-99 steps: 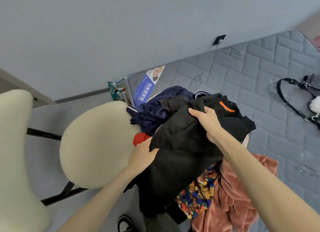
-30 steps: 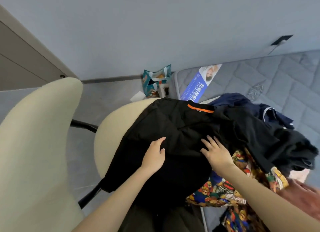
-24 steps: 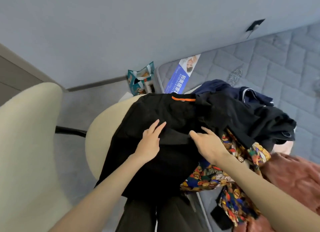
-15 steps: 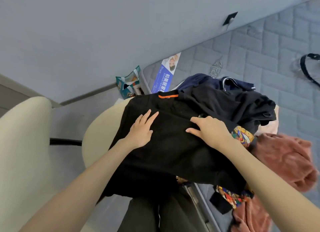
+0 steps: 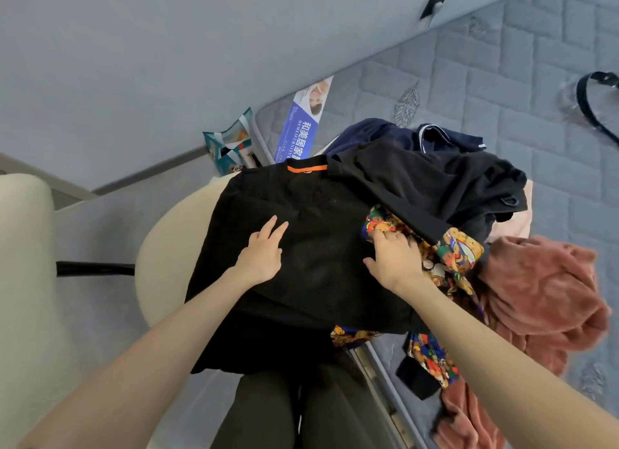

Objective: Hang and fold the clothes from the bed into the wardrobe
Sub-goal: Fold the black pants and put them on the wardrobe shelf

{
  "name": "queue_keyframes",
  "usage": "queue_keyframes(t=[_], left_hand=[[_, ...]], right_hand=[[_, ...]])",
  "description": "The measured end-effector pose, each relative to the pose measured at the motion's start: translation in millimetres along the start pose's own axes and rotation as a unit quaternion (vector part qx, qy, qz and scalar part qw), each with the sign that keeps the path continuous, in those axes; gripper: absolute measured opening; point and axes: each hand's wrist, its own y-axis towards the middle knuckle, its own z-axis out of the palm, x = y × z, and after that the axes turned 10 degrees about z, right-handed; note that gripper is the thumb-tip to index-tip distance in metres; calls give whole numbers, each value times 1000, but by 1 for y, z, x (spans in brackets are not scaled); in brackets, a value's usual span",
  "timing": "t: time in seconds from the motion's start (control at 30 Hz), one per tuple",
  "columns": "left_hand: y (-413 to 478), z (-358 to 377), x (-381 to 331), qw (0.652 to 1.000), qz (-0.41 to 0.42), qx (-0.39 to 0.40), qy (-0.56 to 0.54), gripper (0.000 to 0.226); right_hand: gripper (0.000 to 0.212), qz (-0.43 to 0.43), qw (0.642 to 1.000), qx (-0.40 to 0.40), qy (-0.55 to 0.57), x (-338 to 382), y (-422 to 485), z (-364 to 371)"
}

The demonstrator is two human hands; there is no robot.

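Closest to me, both forearms reach out from above the person's dark trousers. The left hand (image 5: 263,256) lies flat, fingers straight, on the middle of the black garment (image 5: 318,314). The right hand (image 5: 393,259) sits well apart from it, palm down at the garment's right edge, thumb splayed, fingertips bent where black meets the patterned shirt (image 5: 459,247). Neither hand grips anything. I'd say they are pressing the cloth smooth for folding. It is spread over the cream chair seat (image 5: 167,247), likely as a flat working surface, with its orange tab (image 5: 306,168) at the far end. Beyond lie dark clothes (image 5: 435,177) and a pink fleece (image 5: 542,288), heaped on the bed (image 5: 502,90). No wardrobe is in sight.
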Motion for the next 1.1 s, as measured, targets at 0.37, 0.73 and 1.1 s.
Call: queue_keyframes(t=[0.37, 0.73, 1.1], left_hand=[[77, -18, 67, 993, 11, 39, 112, 87], [100, -47, 105, 948, -109, 47, 295, 47], [78, -68, 125, 980, -99, -113, 132, 77]], right_hand=[[23, -29, 991, -13, 127, 45, 46, 22], [4, -70, 967, 24, 244, 63, 69, 10], [46, -63, 968, 32, 240, 97, 74, 14]])
